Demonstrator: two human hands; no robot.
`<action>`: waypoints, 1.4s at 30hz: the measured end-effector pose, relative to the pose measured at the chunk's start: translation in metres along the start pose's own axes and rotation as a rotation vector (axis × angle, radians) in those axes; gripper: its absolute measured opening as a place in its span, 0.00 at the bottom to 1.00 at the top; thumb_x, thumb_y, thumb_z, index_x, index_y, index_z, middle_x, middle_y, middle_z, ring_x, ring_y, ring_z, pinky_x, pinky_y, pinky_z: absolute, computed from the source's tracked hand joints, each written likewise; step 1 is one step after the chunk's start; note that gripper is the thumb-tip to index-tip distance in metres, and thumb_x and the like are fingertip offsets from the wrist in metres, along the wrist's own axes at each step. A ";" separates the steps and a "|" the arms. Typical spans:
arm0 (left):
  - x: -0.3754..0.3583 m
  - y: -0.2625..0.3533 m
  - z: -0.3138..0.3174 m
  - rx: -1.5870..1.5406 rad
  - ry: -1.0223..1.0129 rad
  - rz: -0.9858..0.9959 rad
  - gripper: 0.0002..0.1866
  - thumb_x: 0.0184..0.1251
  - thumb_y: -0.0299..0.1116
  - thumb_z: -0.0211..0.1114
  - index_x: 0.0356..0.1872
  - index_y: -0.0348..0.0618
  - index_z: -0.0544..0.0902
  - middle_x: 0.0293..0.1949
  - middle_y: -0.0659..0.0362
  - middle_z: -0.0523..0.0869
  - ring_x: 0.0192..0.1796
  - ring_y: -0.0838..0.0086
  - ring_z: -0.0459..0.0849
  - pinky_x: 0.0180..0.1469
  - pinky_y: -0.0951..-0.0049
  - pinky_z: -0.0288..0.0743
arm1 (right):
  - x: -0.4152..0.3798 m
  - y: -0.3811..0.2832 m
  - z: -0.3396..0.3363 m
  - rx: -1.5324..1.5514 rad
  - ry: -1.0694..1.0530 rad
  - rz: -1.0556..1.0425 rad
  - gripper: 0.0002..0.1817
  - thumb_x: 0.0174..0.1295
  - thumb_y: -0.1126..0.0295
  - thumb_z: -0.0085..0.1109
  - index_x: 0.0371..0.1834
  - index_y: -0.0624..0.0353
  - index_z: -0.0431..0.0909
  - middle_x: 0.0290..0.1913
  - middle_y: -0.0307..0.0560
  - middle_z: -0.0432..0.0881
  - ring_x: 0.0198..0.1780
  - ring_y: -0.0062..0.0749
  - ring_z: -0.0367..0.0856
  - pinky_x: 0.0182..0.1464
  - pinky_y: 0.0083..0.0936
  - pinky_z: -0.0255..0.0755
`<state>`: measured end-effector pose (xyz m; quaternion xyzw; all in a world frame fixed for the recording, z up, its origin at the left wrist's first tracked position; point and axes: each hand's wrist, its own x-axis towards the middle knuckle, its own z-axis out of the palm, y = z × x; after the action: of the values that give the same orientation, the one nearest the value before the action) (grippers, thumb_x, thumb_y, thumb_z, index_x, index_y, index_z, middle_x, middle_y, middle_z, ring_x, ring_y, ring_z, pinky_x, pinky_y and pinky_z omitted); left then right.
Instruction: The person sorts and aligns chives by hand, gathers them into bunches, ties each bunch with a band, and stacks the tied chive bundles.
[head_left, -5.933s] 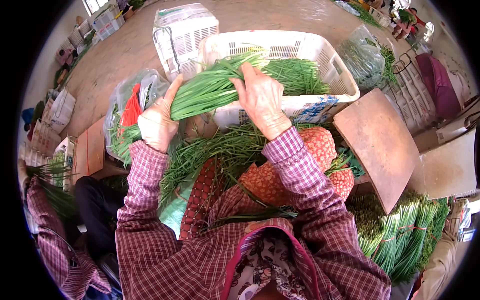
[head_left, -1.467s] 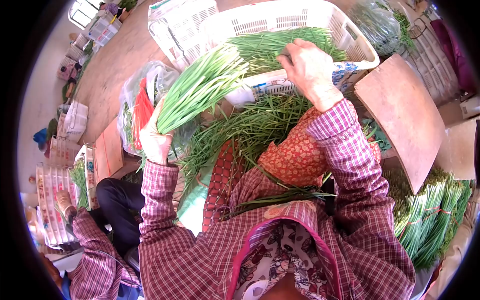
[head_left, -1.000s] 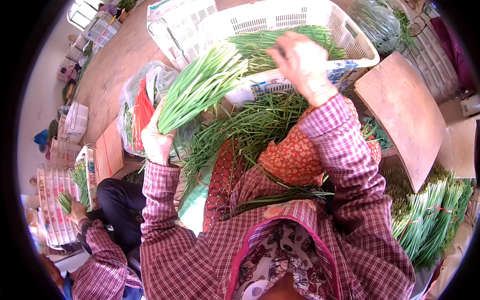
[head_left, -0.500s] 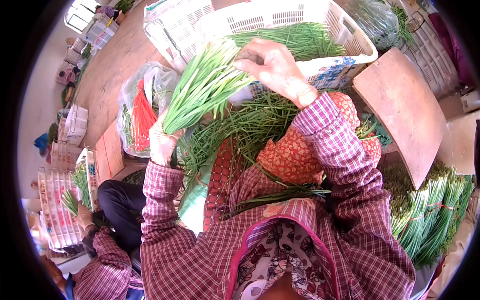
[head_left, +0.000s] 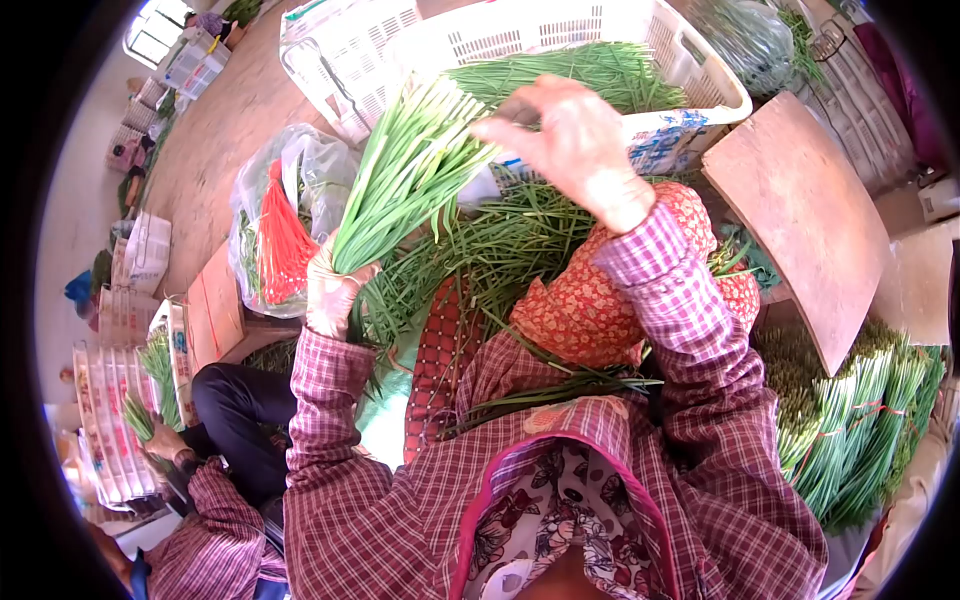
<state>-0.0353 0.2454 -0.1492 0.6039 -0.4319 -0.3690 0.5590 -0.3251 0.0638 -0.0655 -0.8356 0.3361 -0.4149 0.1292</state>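
My left hand (head_left: 335,285) is closed around the lower end of a bunch of green chives (head_left: 410,180), which fans upward with its pale ends at the top. My right hand (head_left: 575,145) hovers just right of the pale ends, slightly blurred, thumb and fingers apart; I see nothing held in it. Below both hands, a heap of loose chives (head_left: 520,230) covers my lap. Beside that heap is a red floral cloth (head_left: 585,310).
Ahead stands a white plastic crate (head_left: 690,115) holding chives. A clear bag with red ties (head_left: 280,240) is at left, near a co-worker's hand (head_left: 168,440) holding greens. A curved board (head_left: 800,220) and tied bundles (head_left: 860,430) lie to the right.
My right hand has shifted slightly right, its thumb and fingers parting from the chives' edge. My left hand still holds the bunch, now a little more upright.
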 end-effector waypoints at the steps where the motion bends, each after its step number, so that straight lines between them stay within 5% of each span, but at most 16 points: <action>1: 0.001 0.002 0.002 0.019 0.003 -0.006 0.31 0.48 0.09 0.67 0.58 0.38 0.76 0.51 0.56 0.85 0.51 0.70 0.84 0.53 0.69 0.81 | 0.000 0.000 0.008 0.000 -0.001 0.004 0.19 0.54 0.49 0.65 0.27 0.54 0.84 0.30 0.46 0.80 0.40 0.43 0.81 0.41 0.38 0.75; 6: -0.001 0.005 0.002 -0.051 -0.035 -0.028 0.30 0.47 0.08 0.67 0.55 0.38 0.78 0.49 0.57 0.86 0.50 0.73 0.84 0.52 0.71 0.81 | 0.004 0.011 0.019 -0.094 0.077 0.012 0.11 0.54 0.58 0.64 0.25 0.53 0.83 0.30 0.43 0.81 0.37 0.39 0.82 0.37 0.37 0.76; 9: -0.007 0.009 -0.001 -0.042 -0.067 -0.063 0.24 0.47 0.12 0.65 0.49 0.35 0.81 0.38 0.55 0.88 0.39 0.70 0.87 0.45 0.70 0.82 | 0.007 0.035 -0.002 -0.188 0.098 0.090 0.12 0.55 0.55 0.64 0.27 0.51 0.84 0.32 0.41 0.82 0.38 0.37 0.83 0.37 0.37 0.77; 11: -0.014 0.017 0.000 -0.112 -0.092 -0.199 0.22 0.46 0.15 0.65 0.47 0.34 0.81 0.34 0.53 0.88 0.35 0.67 0.88 0.43 0.69 0.82 | 0.006 0.045 -0.013 -0.048 -0.126 0.132 0.20 0.56 0.50 0.65 0.43 0.53 0.83 0.45 0.48 0.84 0.49 0.43 0.82 0.50 0.38 0.76; 12: -0.017 0.026 0.008 -0.082 -0.070 -0.207 0.19 0.46 0.18 0.66 0.44 0.33 0.82 0.33 0.52 0.88 0.35 0.66 0.88 0.43 0.68 0.82 | 0.005 0.044 -0.007 -0.046 -0.125 0.135 0.20 0.56 0.50 0.65 0.43 0.53 0.83 0.45 0.48 0.84 0.49 0.43 0.82 0.50 0.38 0.76; 15: -0.016 0.022 0.005 -0.145 -0.128 -0.260 0.17 0.45 0.19 0.67 0.41 0.33 0.84 0.32 0.53 0.88 0.35 0.66 0.88 0.43 0.67 0.82 | 0.004 0.032 0.016 0.166 -0.318 0.011 0.42 0.59 0.46 0.63 0.72 0.55 0.60 0.67 0.63 0.67 0.45 0.46 0.83 0.55 0.40 0.76; 20: -0.021 0.018 0.005 -0.098 -0.143 -0.343 0.14 0.49 0.29 0.69 0.36 0.31 0.84 0.32 0.52 0.88 0.33 0.68 0.86 0.38 0.70 0.80 | 0.011 0.007 0.026 0.521 -0.534 0.059 0.25 0.68 0.52 0.53 0.59 0.60 0.75 0.47 0.56 0.83 0.40 0.35 0.83 0.47 0.31 0.77; 23: -0.020 0.009 0.001 -0.222 -0.175 -0.369 0.15 0.50 0.32 0.71 0.36 0.31 0.85 0.32 0.52 0.87 0.31 0.68 0.85 0.35 0.71 0.79 | 0.009 0.020 0.029 0.432 -0.406 0.009 0.22 0.71 0.54 0.47 0.52 0.62 0.79 0.37 0.51 0.85 0.37 0.32 0.83 0.43 0.29 0.76; 27: -0.022 0.027 0.026 -0.352 -0.063 -0.428 0.15 0.52 0.37 0.71 0.36 0.34 0.84 0.29 0.56 0.85 0.27 0.72 0.82 0.31 0.71 0.77 | 0.007 0.036 0.002 0.262 -0.292 -0.078 0.21 0.73 0.55 0.44 0.42 0.60 0.82 0.36 0.48 0.85 0.34 0.32 0.82 0.39 0.30 0.77; 30: -0.020 0.018 0.013 -0.362 -0.046 -0.465 0.13 0.54 0.37 0.70 0.34 0.36 0.83 0.28 0.58 0.83 0.25 0.73 0.80 0.29 0.73 0.74 | 0.006 0.039 -0.049 0.196 -0.342 0.068 0.17 0.70 0.59 0.47 0.42 0.58 0.83 0.38 0.51 0.86 0.36 0.34 0.85 0.42 0.31 0.79; 34: -0.019 0.011 0.000 -0.293 -0.087 -0.417 0.13 0.54 0.36 0.69 0.34 0.34 0.83 0.29 0.56 0.85 0.27 0.73 0.81 0.31 0.73 0.76 | 0.000 0.033 -0.059 0.208 -0.599 0.267 0.16 0.67 0.57 0.54 0.45 0.56 0.83 0.40 0.50 0.85 0.36 0.37 0.84 0.42 0.31 0.79; 35: -0.020 0.009 0.000 -0.257 -0.120 -0.355 0.14 0.54 0.35 0.69 0.34 0.33 0.83 0.30 0.55 0.85 0.28 0.72 0.82 0.31 0.73 0.77 | 0.000 0.027 -0.051 0.056 -0.411 0.032 0.15 0.64 0.58 0.57 0.45 0.55 0.82 0.41 0.48 0.84 0.38 0.36 0.84 0.42 0.31 0.79; 36: -0.019 0.002 -0.007 -0.235 -0.135 -0.389 0.12 0.52 0.32 0.68 0.35 0.34 0.86 0.34 0.54 0.88 0.37 0.67 0.86 0.50 0.67 0.76 | 0.001 0.020 -0.044 -0.097 -0.216 -0.196 0.15 0.62 0.58 0.60 0.45 0.54 0.82 0.41 0.47 0.83 0.39 0.35 0.83 0.42 0.31 0.78; 41: -0.017 0.007 0.005 -0.215 -0.178 -0.341 0.13 0.49 0.29 0.69 0.36 0.33 0.86 0.33 0.53 0.88 0.38 0.68 0.86 0.49 0.68 0.77 | 0.028 -0.039 0.002 -0.023 0.219 -0.363 0.13 0.55 0.60 0.66 0.41 0.51 0.82 0.43 0.42 0.80 0.45 0.36 0.78 0.43 0.33 0.78; 42: -0.018 0.010 0.010 -0.243 -0.172 -0.303 0.16 0.49 0.30 0.70 0.39 0.32 0.83 0.32 0.51 0.87 0.34 0.68 0.85 0.38 0.70 0.77 | 0.032 -0.046 0.012 -0.003 0.209 -0.382 0.17 0.53 0.58 0.68 0.42 0.53 0.82 0.48 0.41 0.78 0.53 0.36 0.74 0.50 0.35 0.73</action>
<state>-0.0524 0.2588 -0.1415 0.5564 -0.3347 -0.5484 0.5269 -0.2810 0.0756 -0.0311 -0.8367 0.1838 -0.5158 0.0115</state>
